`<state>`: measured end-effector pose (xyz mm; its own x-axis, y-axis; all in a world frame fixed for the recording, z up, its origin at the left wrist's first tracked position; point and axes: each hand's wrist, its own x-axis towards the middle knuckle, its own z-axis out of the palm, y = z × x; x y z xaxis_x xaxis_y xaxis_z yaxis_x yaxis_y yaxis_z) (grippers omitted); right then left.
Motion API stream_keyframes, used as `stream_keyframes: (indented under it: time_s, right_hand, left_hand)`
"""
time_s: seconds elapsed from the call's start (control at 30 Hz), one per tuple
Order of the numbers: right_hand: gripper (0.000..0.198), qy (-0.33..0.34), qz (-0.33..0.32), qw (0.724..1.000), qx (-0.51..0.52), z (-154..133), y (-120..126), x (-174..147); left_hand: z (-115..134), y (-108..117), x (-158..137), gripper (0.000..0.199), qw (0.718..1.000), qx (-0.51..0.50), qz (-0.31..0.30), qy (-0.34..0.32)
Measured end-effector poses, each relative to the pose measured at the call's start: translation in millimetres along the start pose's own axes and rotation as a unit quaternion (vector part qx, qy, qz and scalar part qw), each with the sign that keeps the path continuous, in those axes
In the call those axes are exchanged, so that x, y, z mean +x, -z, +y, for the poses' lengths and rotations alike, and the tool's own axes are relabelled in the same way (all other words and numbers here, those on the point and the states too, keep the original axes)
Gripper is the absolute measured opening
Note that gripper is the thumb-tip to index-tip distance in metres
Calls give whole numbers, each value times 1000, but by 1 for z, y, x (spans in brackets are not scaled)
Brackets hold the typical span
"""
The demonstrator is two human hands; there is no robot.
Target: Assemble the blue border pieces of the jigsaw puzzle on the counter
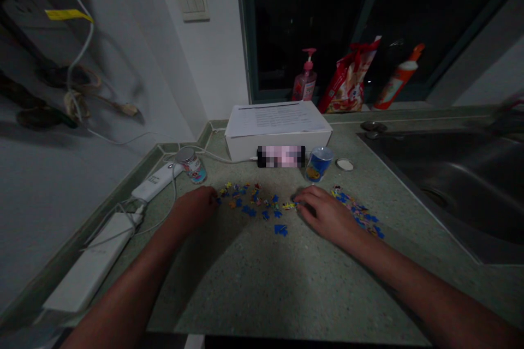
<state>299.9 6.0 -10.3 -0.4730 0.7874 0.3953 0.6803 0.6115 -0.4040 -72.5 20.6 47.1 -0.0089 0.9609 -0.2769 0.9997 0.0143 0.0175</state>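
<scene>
Loose jigsaw puzzle pieces [249, 210], blue, yellow and multicoloured, lie scattered on the counter between my two hands. My left hand [195, 203] rests at the left end of the scatter with its fingers curled in. A bit of blue shows at its fingertips, but whether they grip it is unclear. At the right end, my right hand [325, 211] has thumb and fingers apart, its fingertips by a small piece. Nearer to me lies a small joined blue cluster [280, 229]. Another pile of puzzle pieces [362, 212] lies to the right of my right hand.
A clear jar [195, 168] and blue can [319, 163] stand behind the pieces, a round lid [344, 164] beside the can. A phone [280, 156] leans on a white box [278, 125]. Power strips [96, 259] with cables lie left; a sink [454, 174] is right.
</scene>
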Motion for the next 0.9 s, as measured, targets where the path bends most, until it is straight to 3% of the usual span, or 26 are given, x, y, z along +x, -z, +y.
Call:
stream_keyframes:
  time_s: [0.57, 0.9]
  right_hand:
    - [22, -1, -8, 1000, -4, -2, 0, 0]
    - [22, -8, -11, 1000, 8, -3, 0, 0]
  left_hand:
    - [3, -2, 5, 8, 998, -59, -4, -30]
    - [3, -3, 3, 17, 996, -80, 1, -45]
